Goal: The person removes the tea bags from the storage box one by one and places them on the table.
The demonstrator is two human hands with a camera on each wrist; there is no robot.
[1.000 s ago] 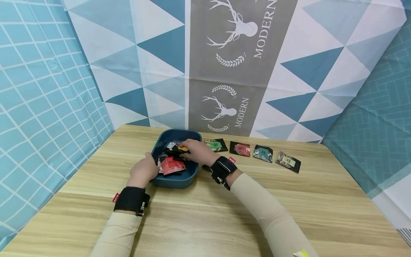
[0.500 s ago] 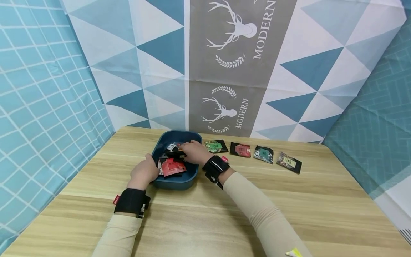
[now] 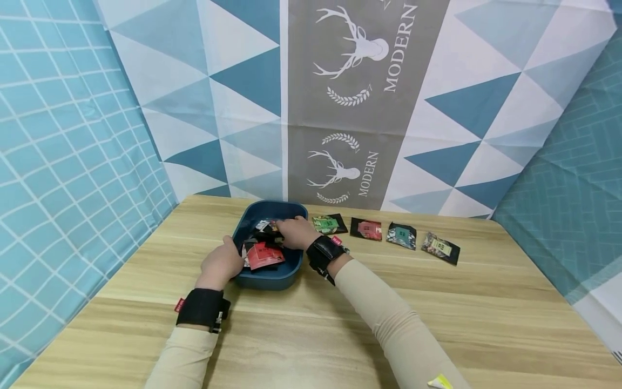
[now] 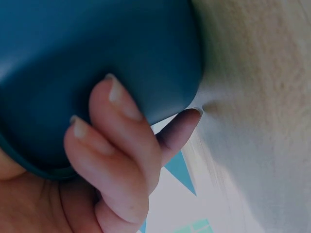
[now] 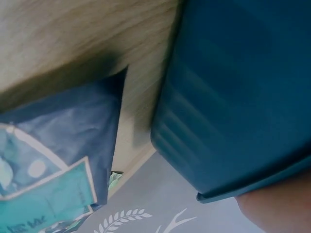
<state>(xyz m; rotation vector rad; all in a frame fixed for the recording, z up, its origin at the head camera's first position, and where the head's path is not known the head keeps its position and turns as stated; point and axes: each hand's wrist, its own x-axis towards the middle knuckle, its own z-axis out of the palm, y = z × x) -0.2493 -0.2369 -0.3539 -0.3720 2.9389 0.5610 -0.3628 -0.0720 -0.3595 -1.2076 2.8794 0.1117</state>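
Note:
A dark blue plastic bin (image 3: 272, 281) stands on the table, with several black, patterned sachets inside. On top lies a sachet with a red label (image 3: 264, 256). My left hand (image 3: 222, 263) grips the bin's left side; in the left wrist view its curled fingers (image 4: 121, 141) press the outer wall below the rim. My right hand (image 3: 297, 233) reaches over the right rim, fingertips at a dark sachet with gold and red print (image 3: 275, 229). Its fingertips are largely hidden, and I cannot tell whether they pinch it. A dark sachet with a teal label (image 5: 53, 194) shows beside the bin in the right wrist view.
Right of the bin, a loose row lies on the wooden table (image 3: 311, 335): a green-labelled sachet (image 3: 329, 223), a red-labelled sachet (image 3: 366, 229), a teal-labelled sachet (image 3: 401, 235) and a yellow-labelled sachet (image 3: 440, 248). A patterned cloth backdrop (image 3: 335, 108) rises behind the table.
My right hand has shifted slightly left and deeper into the bin, and the orange-printed sachet at its fingers no longer shows. My left hand stays on the bin's side.

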